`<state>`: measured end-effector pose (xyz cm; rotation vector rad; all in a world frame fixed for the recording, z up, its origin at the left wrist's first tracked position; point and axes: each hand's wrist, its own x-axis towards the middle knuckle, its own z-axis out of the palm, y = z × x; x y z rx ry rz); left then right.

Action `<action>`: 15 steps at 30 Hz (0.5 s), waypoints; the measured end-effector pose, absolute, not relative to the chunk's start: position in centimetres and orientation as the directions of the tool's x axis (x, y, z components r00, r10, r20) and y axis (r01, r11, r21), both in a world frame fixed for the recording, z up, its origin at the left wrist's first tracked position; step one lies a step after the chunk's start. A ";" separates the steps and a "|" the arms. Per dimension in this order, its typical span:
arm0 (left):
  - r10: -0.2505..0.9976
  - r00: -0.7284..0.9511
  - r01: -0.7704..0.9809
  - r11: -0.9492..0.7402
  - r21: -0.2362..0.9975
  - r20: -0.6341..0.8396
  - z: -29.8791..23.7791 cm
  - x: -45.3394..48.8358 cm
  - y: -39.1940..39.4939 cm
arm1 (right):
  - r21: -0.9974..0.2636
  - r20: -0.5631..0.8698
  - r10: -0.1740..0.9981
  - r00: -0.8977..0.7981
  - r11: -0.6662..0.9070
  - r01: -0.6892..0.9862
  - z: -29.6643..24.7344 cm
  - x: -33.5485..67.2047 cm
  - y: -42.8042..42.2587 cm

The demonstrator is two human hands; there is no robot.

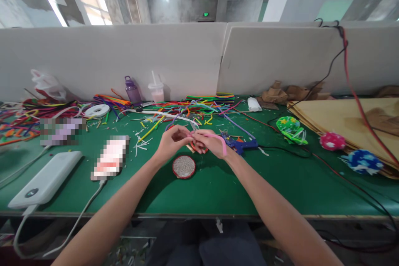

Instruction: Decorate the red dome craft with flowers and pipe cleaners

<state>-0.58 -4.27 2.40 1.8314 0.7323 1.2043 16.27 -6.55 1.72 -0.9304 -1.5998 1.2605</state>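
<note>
Both hands meet over the middle of the green table. A pink pipe cleaner point(220, 138) runs from between the fingertips back over my right hand point(207, 141), which is closed on it. My left hand point(175, 141) has thumb and fingers curled together at the pipe cleaner's other end, pinching it. Just below them lies a round red-rimmed dish point(183, 167) with a grainy pale filling. Behind the right wrist rests a blue glue gun point(241, 144). Something round and orange-red sits under the fingers, partly hidden.
Many coloured pipe cleaners point(174, 110) are heaped along the back. A power bank point(46, 181) and a cabled phone point(110, 158) lie left. A purple bottle point(133, 90) and a drink cup point(156, 91) stand behind. Wrapped bundles point(333, 141) and brown paper point(327, 112) lie right.
</note>
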 end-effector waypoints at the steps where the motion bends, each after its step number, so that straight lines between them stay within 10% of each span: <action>1: 0.829 0.395 0.003 -0.431 0.902 0.395 2.5 -0.5 -4.2 | -0.972 0.198 0.925 -0.323 0.228 0.059 1.7 16.3 -6.5; 15: 0.854 0.500 -0.081 -0.119 0.990 0.144 2.4 -0.6 -3.9 | -0.954 0.256 0.916 -0.310 0.290 0.069 1.9 16.3 -6.9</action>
